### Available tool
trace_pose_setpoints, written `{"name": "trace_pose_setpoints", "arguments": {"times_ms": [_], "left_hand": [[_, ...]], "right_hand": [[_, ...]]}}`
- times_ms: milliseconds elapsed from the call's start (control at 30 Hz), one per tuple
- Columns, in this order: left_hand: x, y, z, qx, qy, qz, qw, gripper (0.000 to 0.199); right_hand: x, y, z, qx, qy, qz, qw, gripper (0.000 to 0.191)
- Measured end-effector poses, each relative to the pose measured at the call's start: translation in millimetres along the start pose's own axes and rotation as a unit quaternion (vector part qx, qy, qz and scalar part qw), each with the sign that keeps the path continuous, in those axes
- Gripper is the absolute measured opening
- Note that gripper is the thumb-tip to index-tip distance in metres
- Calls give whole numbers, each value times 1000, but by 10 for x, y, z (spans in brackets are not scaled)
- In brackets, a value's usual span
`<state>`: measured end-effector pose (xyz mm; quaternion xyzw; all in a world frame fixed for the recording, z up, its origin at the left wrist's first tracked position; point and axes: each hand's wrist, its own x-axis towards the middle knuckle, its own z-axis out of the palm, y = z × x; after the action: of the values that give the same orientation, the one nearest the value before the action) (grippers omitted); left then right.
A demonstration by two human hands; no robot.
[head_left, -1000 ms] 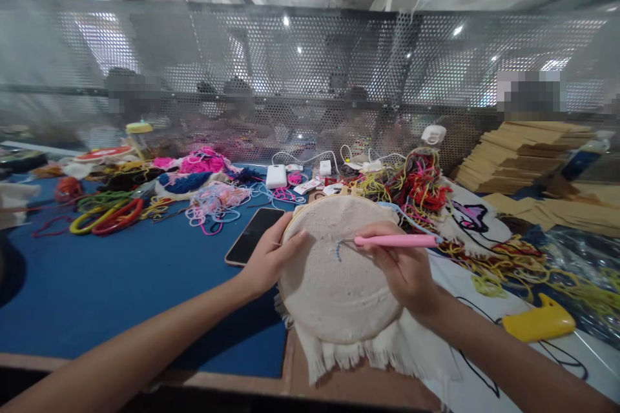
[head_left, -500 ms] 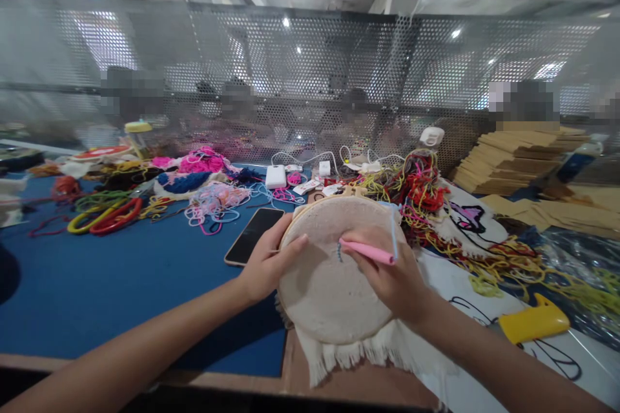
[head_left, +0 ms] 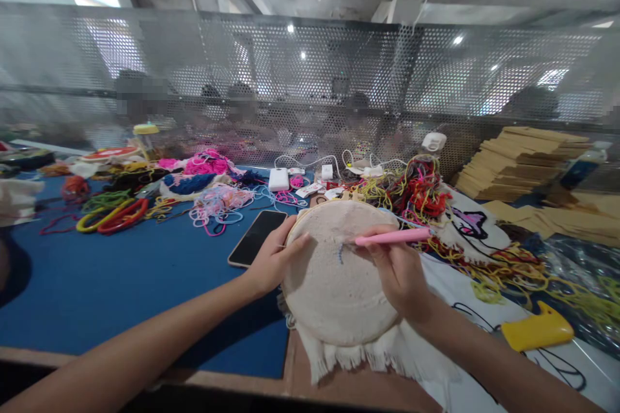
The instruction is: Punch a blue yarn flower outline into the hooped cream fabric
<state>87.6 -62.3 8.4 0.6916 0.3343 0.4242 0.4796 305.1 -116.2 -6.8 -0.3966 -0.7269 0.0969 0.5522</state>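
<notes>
A round embroidery hoop (head_left: 339, 310) stretched with cream cloth leans tilted toward me at the table's front edge, its frayed fringe hanging below. My left hand (head_left: 274, 255) grips the hoop's left rim, thumb on the cloth and fingers hidden behind. Between the fingers of my right hand (head_left: 400, 271) is a pink punch needle (head_left: 394, 237), lying nearly level above the cloth's right half. Its tip is close to the cloth; whether they touch I cannot tell. A short row of blue stitches (head_left: 340, 253) runs down near the middle of the cloth.
A black phone (head_left: 256, 239) lies left of the hoop. Yarn heaps (head_left: 220, 200) and red-handled scissors (head_left: 123, 216) are farther left. On the right are tangled yarn (head_left: 426, 187), a yellow-handled tool (head_left: 537, 329) and stacked brown envelopes (head_left: 518, 161). A perforated metal screen (head_left: 310, 84) stands behind.
My right hand has drawn the pink punch needle rightward off the blue stitches and turned it to lie flatter. The stitches show more fully. My left hand keeps its hold on the hoop.
</notes>
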Motion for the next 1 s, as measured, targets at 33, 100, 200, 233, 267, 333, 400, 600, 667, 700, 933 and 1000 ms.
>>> {"name": "trace_pose_setpoints", "arguments": {"times_ms": [33,100,200,233,267,333,400,600,667,700,933,1000], "left_hand": [[1,1,0,0,0,0,1000,31],[4,-2,0,-3,-2,1,1000,30],[9,-17,3,-11,-6,-4,1000,31],[11,-22,3,-13,-7,-6,1000,31],[12,-26,4,-15,-7,-8,1000,32],[12,-28,6,-15,-6,-10,1000,33],[8,-22,7,-11,-4,-8,1000,34],[-9,20,10,-1,2,-4,1000,34],[-16,31,8,4,1,6,1000,32],[-20,37,7,3,-2,12,1000,31],[-37,74,10,-14,-16,19,1000,29],[-27,57,8,-2,-14,18,1000,29]], "right_hand": [[-1,3,-3,1,3,1,1000,13],[0,7,-8,5,5,5,1000,13],[3,10,-10,20,6,12,1000,13],[3,11,-9,24,8,13,1000,14],[3,11,-8,26,10,14,1000,14],[3,11,-8,22,10,13,1000,14],[3,11,-10,16,8,11,1000,14],[21,-11,-17,-28,3,1,1000,13],[38,-41,-20,-55,-4,-15,998,12],[48,-59,-21,-69,-9,-24,997,13],[103,-126,-12,-159,-52,-76,983,15],[108,-118,-8,-173,-63,-75,980,15]]}}
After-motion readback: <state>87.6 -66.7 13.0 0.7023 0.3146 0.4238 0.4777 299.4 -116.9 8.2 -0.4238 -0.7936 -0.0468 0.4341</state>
